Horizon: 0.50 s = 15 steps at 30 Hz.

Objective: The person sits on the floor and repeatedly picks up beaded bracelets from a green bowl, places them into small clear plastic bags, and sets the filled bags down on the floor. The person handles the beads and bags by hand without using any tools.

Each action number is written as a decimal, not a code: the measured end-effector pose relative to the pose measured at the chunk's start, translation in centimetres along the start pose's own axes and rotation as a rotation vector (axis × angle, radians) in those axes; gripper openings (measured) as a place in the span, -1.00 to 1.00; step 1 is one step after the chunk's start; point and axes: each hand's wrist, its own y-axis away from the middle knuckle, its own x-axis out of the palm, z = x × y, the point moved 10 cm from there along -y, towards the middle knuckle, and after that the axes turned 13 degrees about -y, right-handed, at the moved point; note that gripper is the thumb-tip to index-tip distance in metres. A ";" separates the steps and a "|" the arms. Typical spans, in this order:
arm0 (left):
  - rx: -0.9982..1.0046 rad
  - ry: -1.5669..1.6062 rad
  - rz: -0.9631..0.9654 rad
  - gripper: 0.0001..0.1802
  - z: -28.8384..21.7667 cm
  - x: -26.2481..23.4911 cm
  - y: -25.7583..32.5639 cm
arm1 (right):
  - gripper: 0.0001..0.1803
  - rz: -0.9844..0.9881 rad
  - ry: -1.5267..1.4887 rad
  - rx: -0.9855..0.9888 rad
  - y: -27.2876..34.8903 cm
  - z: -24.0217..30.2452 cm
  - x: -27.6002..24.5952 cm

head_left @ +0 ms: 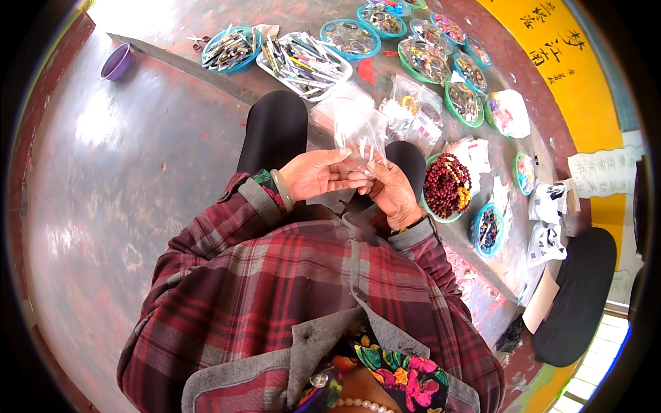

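Observation:
A clear plastic bag (363, 132) stands upright over my lap, its lower part between my two hands. My left hand (313, 175), with a pale bangle at the wrist, has its fingers stretched toward the bag's lower left side; some fingertips are hidden there. On the other side my right hand (392, 193) pinches the bag's lower edge between thumb and fingers. Whatever the bag holds is too faint to make out. Just beyond lie more clear bags (413, 113), one with something yellow inside, and a stack of flat plastic bags (330, 113).
A white tray of pens (306, 65) and a blue basin of pens (232, 49) sit ahead. Several basins of small goods (423, 60) stand to the right. Dark red bead strings (446, 182) fill a green basin by my right hand. A purple basin (116, 63) is far left.

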 end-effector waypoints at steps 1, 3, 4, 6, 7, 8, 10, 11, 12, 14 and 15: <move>0.027 0.016 -0.024 -0.58 -0.1 -0.8 0.0 | -0.67 0.014 0.009 0.034 0.0 -0.4 0.2; 0.037 -0.053 -0.132 -0.60 -0.1 -2.6 0.2 | -0.66 -0.075 0.108 0.068 0.1 -0.5 -0.4; 0.040 -0.084 -0.184 -0.60 0.0 -3.3 0.3 | -0.65 -0.122 0.158 0.087 0.2 -0.6 -0.9; 0.049 -0.192 -0.263 -0.66 -0.1 -4.1 0.5 | -0.65 -0.150 0.215 0.091 0.1 -0.8 -1.9; 0.050 -0.287 -0.288 -0.67 -0.5 -4.4 0.4 | -0.65 -0.162 0.242 0.092 0.0 -0.8 -2.1; 0.052 -0.383 -0.313 -0.68 -0.8 -4.6 0.5 | -0.66 -0.173 0.251 0.072 0.1 -0.7 -2.2; 0.099 -0.457 -0.315 -0.71 -1.5 -4.3 0.7 | -0.67 -0.194 0.268 0.033 0.2 -0.4 -2.2; 0.123 -0.495 -0.315 -0.72 -1.9 -4.1 0.9 | -0.67 -0.186 0.214 0.028 0.1 -0.3 -2.3; 0.134 -0.505 -0.302 -0.72 -2.0 -3.7 0.9 | -0.68 -0.178 0.160 0.024 0.0 -0.3 -2.4; 0.155 -0.526 -0.278 -0.72 -2.1 -2.8 0.9 | -0.70 -0.144 0.029 -0.004 0.0 -0.1 -1.6; 0.135 -0.536 -0.274 -0.72 -2.0 -2.7 0.9 | -0.72 -0.119 -0.047 -0.027 0.1 -0.1 -0.9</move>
